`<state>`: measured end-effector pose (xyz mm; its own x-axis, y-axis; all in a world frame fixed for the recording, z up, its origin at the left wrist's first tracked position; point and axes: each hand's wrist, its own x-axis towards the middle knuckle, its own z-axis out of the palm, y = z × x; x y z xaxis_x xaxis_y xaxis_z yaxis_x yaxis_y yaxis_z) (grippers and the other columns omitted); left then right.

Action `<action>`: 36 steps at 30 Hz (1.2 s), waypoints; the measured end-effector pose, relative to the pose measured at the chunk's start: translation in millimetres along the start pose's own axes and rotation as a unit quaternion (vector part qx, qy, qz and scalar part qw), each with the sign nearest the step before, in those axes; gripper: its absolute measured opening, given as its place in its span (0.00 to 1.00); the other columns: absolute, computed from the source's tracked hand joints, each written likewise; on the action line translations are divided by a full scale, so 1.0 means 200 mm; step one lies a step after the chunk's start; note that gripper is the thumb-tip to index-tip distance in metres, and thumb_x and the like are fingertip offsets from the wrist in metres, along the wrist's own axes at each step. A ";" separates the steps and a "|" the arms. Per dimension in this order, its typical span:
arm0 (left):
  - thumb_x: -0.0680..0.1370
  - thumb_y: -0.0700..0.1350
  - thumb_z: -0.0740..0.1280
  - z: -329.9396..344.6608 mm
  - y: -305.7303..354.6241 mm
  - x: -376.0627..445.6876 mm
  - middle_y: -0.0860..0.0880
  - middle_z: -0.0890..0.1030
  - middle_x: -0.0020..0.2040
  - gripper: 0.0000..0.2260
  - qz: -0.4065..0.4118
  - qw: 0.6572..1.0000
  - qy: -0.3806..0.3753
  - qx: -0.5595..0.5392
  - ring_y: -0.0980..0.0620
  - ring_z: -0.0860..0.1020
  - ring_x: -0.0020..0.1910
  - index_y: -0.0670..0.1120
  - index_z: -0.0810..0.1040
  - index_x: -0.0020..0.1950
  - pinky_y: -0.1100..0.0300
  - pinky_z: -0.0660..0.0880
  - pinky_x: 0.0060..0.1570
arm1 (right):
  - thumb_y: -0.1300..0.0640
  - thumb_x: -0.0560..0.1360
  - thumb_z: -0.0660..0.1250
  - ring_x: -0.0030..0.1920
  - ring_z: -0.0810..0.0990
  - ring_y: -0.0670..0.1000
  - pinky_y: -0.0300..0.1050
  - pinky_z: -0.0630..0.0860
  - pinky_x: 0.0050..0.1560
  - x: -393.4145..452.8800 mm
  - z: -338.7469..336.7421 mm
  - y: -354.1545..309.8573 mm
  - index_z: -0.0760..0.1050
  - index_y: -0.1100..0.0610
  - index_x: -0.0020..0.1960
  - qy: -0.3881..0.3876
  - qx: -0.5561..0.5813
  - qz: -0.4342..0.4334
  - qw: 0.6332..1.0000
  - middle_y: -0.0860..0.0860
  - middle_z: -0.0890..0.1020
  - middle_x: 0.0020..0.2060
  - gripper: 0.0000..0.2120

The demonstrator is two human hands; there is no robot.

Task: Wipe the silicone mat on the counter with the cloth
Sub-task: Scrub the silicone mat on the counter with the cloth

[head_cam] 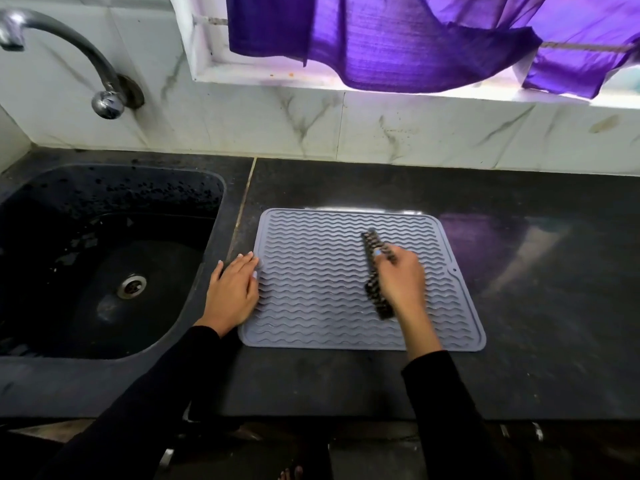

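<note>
Grey silicone mat (329,306), right hand (401,275) gripping patterned cloth (375,275), left hand (233,289) flat on mat edge

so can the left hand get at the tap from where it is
Probably yes, with a long stretch. The left hand lies flat on the mat's left edge, holding nothing, and only the open sink lies between it and the tap.
</note>
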<state>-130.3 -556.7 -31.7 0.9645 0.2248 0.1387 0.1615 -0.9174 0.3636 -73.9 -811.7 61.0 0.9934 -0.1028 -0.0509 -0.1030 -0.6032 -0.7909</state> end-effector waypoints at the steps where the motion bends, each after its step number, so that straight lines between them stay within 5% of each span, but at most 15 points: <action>1: 0.74 0.54 0.42 -0.01 0.00 0.02 0.48 0.67 0.73 0.31 0.003 1.000 0.008 0.005 0.51 0.62 0.73 0.44 0.66 0.72 0.50 0.49 0.73 | 0.57 0.78 0.60 0.42 0.78 0.55 0.40 0.66 0.38 0.03 -0.04 0.03 0.78 0.57 0.50 0.046 -0.056 -0.010 0.997 0.56 0.80 0.41 0.08; 5: 0.72 0.57 0.36 0.01 -0.01 0.11 0.49 0.56 0.77 0.35 0.032 0.998 -0.026 0.038 0.52 0.54 0.76 0.45 0.55 0.76 0.53 0.46 0.73 | 0.55 0.77 0.61 0.55 0.76 0.59 0.47 0.71 0.51 0.09 0.02 0.21 0.72 0.56 0.62 0.024 -0.196 -0.016 0.980 0.58 0.79 0.54 0.14; 8: 0.71 0.58 0.33 0.04 -0.01 0.14 0.50 0.53 0.77 0.37 0.035 0.997 -0.047 0.059 0.53 0.51 0.76 0.46 0.53 0.76 0.54 0.44 0.73 | 0.55 0.77 0.61 0.68 0.68 0.56 0.51 0.66 0.65 0.08 0.10 0.29 0.65 0.58 0.70 0.019 -0.250 -0.051 0.967 0.55 0.69 0.69 0.22; 13: 0.72 0.57 0.34 0.06 0.00 0.13 0.50 0.55 0.77 0.35 0.033 0.997 -0.032 0.061 0.53 0.53 0.76 0.45 0.54 0.76 0.53 0.45 0.74 | 0.59 0.77 0.61 0.70 0.65 0.54 0.50 0.64 0.70 0.05 0.18 0.23 0.62 0.58 0.72 0.049 -0.267 -0.043 0.962 0.54 0.66 0.71 0.24; 18: 0.72 0.57 0.33 0.07 0.00 0.14 0.51 0.54 0.77 0.35 0.024 0.997 -0.031 0.063 0.54 0.52 0.76 0.46 0.54 0.76 0.54 0.44 0.74 | 0.60 0.78 0.60 0.74 0.59 0.52 0.46 0.57 0.73 -0.08 0.39 0.07 0.58 0.57 0.74 -0.039 -0.241 -0.119 0.962 0.52 0.62 0.73 0.25; 22: 0.72 0.57 0.33 0.07 -0.01 0.13 0.50 0.55 0.77 0.35 0.024 0.997 -0.029 0.064 0.54 0.52 0.76 0.46 0.54 0.76 0.54 0.45 0.74 | 0.56 0.79 0.58 0.65 0.71 0.55 0.48 0.66 0.65 -0.12 0.49 -0.03 0.65 0.54 0.71 -0.147 -0.193 -0.182 0.953 0.53 0.73 0.66 0.20; 25: 0.72 0.57 0.34 0.07 -0.03 0.13 0.51 0.55 0.77 0.35 0.029 0.998 -0.028 0.046 0.54 0.52 0.76 0.46 0.55 0.76 0.54 0.45 0.73 | 0.57 0.78 0.60 0.43 0.78 0.54 0.45 0.75 0.43 -0.02 0.39 -0.06 0.76 0.54 0.57 -0.218 0.048 -0.062 0.973 0.55 0.81 0.44 0.10; 28: 0.73 0.57 0.35 0.07 -0.02 0.13 0.51 0.55 0.77 0.34 0.026 0.999 -0.024 0.032 0.55 0.52 0.76 0.47 0.55 0.76 0.55 0.45 0.74 | 0.60 0.78 0.61 0.34 0.74 0.51 0.33 0.68 0.27 0.10 0.20 -0.05 0.77 0.56 0.48 -0.094 0.161 0.025 0.982 0.52 0.77 0.34 0.06; 32: 0.72 0.57 0.34 0.07 -0.02 0.14 0.50 0.54 0.77 0.35 0.014 0.999 -0.023 0.039 0.55 0.52 0.76 0.46 0.53 0.76 0.56 0.45 0.73 | 0.59 0.79 0.59 0.52 0.77 0.58 0.42 0.71 0.47 0.21 0.00 0.05 0.73 0.58 0.62 0.090 -0.073 0.009 0.993 0.59 0.80 0.50 0.13; 36: 0.72 0.56 0.34 0.08 -0.02 0.15 0.50 0.54 0.77 0.35 0.015 0.998 -0.024 0.049 0.55 0.51 0.76 0.46 0.53 0.76 0.56 0.45 0.74 | 0.60 0.78 0.59 0.55 0.75 0.58 0.47 0.69 0.51 0.21 0.08 0.14 0.73 0.62 0.57 0.061 -0.206 0.017 0.976 0.58 0.78 0.54 0.11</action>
<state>-99.7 -550.8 -44.0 0.9776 0.1838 0.1029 0.1507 -0.9516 0.2677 -34.9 -820.6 27.0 0.9782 -0.2067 0.0209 -0.1721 -0.8624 -0.4761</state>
